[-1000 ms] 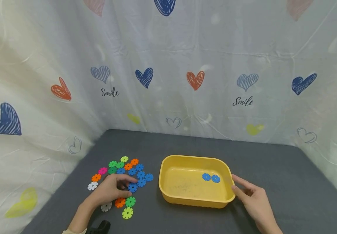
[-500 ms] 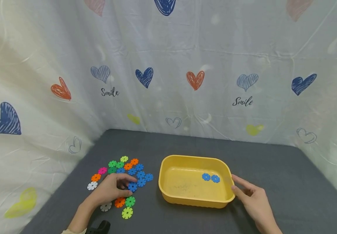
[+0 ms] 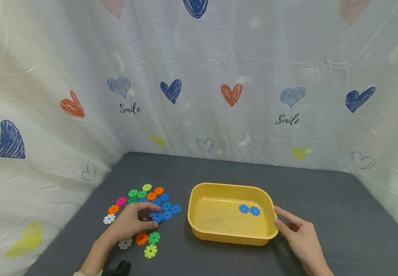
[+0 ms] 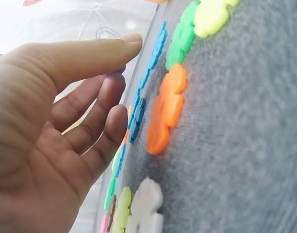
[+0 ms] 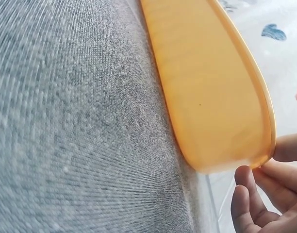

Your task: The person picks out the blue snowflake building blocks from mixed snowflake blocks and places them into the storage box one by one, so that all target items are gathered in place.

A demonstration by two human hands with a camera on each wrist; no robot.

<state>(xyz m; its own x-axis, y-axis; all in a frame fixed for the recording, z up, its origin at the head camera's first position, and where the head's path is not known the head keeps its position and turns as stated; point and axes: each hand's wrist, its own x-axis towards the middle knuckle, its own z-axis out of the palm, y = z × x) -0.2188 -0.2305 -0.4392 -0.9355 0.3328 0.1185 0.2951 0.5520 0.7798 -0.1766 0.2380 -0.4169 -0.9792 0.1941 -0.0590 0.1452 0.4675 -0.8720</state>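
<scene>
My left hand (image 3: 128, 222) is over the cluster of discs at the left and pinches a blue flower-shaped disc (image 3: 157, 217) between thumb and fingers. In the left wrist view only a sliver of a blue disc (image 4: 117, 71) shows behind the thumb. More blue discs (image 3: 167, 214) lie flat just beyond the fingertips. At the right end of a yellow plastic basin (image 3: 230, 237), my right hand (image 3: 300, 234) holds the rim with thumb and fingers. Two blue discs (image 3: 244, 209) lie inside the basin, side by side.
Around the left hand lie green (image 3: 154, 237), orange (image 3: 142, 238), yellow-green (image 3: 150, 251), white (image 3: 109, 219) and pink (image 3: 121, 201) discs. Grey cloth (image 3: 340, 222) covers the table. A curtain with printed hearts (image 3: 199, 76) hangs behind and at the sides.
The left fingertips have risen slightly, and the blue disc at them has moved a little up and away. My right hand and the basin have stayed in place.
</scene>
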